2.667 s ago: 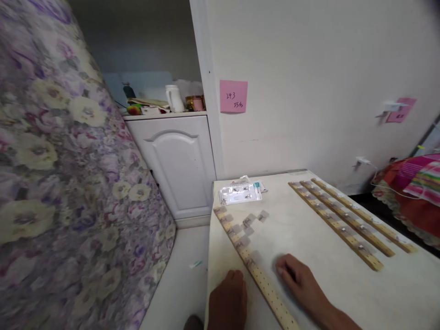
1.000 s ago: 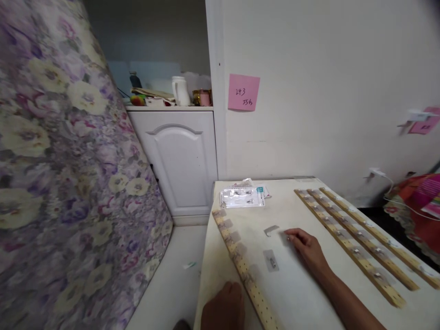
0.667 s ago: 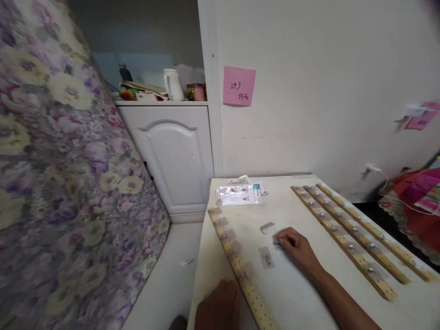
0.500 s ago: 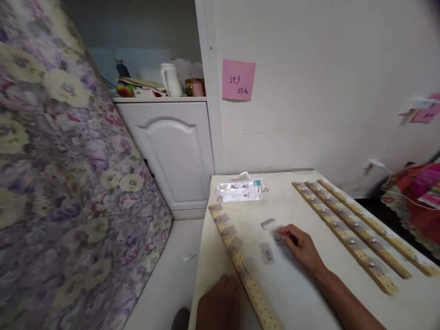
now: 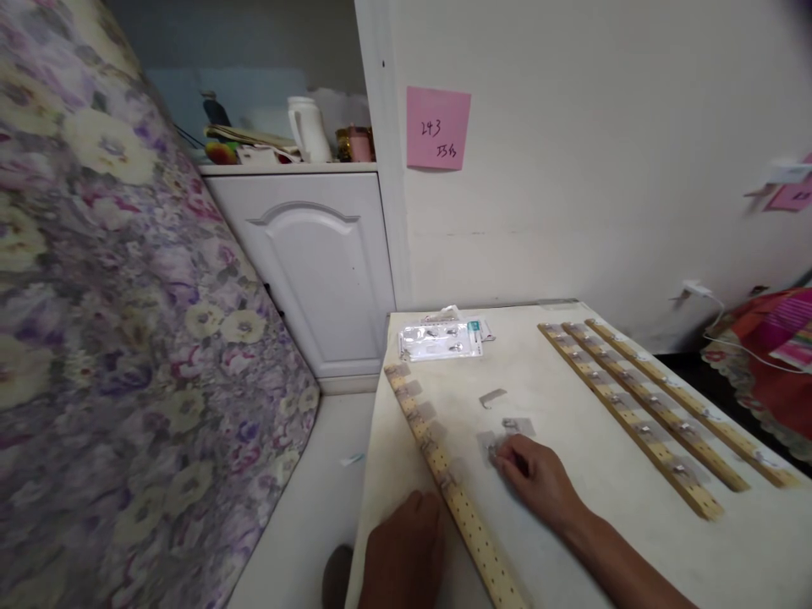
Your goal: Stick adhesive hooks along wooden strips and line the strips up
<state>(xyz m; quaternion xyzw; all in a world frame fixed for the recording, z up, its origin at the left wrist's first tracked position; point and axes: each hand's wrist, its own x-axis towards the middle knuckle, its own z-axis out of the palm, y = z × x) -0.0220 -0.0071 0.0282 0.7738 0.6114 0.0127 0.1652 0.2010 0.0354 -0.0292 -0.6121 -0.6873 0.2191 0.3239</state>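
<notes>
My right hand [image 5: 539,482] is closed in a pinch at a small clear square with a metal hook [image 5: 487,445], its fingertips on the hook side. Just behind the fingers lies another clear-backed metal hook [image 5: 518,425]. Farther back rests a thin bent strip [image 5: 493,397]. My left hand [image 5: 404,545] sits with curled fingers on the table, close against the left edge of a wooden strip with rows of holes [image 5: 473,520]. Several clear-backed hooks are spaced along that strip's far half. Whatever the left fingers may hold is hidden.
Three similar strips [image 5: 625,410] with hooks lie side by side at the right. Clear blister packs [image 5: 437,341] sit at the table's back left corner. A floral curtain [image 5: 158,338] hangs left, a white cabinet [image 5: 317,279] behind. The table [image 5: 571,558] meets the wall.
My right hand has moved left and a little nearer, from the rear hook to the front one. The rear hook now lies free on the table. My left hand stays put.
</notes>
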